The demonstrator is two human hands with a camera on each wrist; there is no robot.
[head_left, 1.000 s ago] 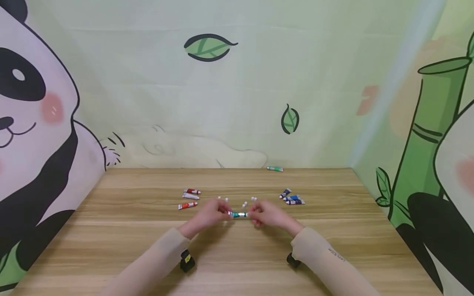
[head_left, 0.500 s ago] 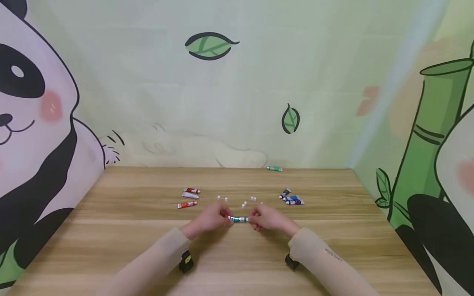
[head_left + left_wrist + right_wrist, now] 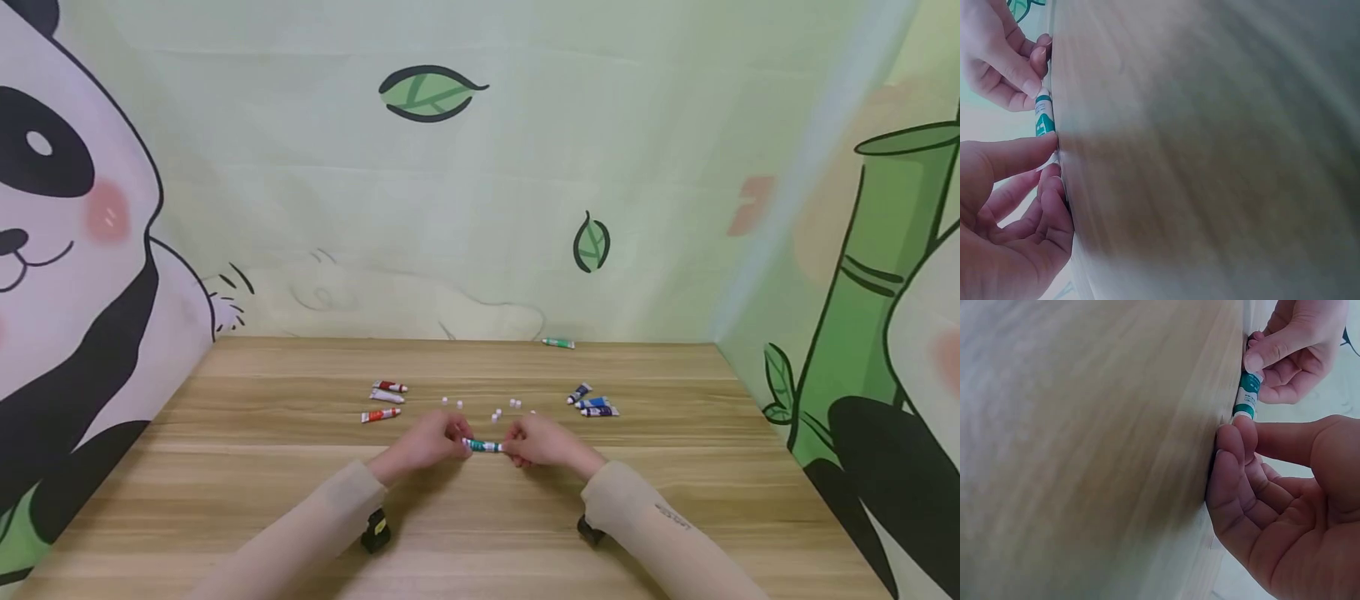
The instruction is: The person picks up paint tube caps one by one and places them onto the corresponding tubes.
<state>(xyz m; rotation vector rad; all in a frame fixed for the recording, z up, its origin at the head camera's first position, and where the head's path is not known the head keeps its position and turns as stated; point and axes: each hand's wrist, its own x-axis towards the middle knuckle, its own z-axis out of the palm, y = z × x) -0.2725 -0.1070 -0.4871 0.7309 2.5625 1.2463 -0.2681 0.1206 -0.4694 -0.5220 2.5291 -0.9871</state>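
Note:
Between my two hands lies a small teal-green paint tube [image 3: 483,447] with a white band, level and low over the table. My left hand [image 3: 433,437] pinches its tail end between thumb and fingers. At the other end, my right hand [image 3: 546,442] pinches the white cap end with thumb and index finger. The left wrist view shows the tube [image 3: 1044,115] spanning from one hand to the other. In the right wrist view its cap end goes in between my fingertips [image 3: 1245,434], so the cap itself is mostly hidden.
Several small white caps [image 3: 497,414] lie just beyond my hands. Red, white and orange tubes [image 3: 381,415] rest to the left, blue and purple tubes [image 3: 597,412] to the right. A green tube [image 3: 558,343] lies at the table's [image 3: 480,533] back edge, by the printed backdrop.
Both hands have come slightly nearer to me with the teal-green tube held between them. Their pinching grips look the same. The other tubes and caps stay put.

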